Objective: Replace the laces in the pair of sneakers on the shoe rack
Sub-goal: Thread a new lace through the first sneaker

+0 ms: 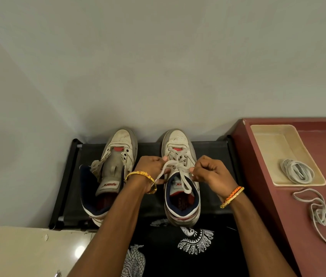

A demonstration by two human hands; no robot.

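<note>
Sneakers on shoe rack [72, 176]: right sneaker [180, 176] laced, left hand [150, 166] and right hand [210, 170] each pinching a loop of its lace [178, 166]; uneven pull could slip the bow, left sneaker [112, 172] unlaced.

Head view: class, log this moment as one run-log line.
stage: tying bow | both hands pinch white lace on right white leather sneaker | left white sneaker: unlaced

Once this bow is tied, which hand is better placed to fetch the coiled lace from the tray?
Right hand: the tray with the coiled lace sits on its side; the left hand would cross the laced sneaker.
</note>
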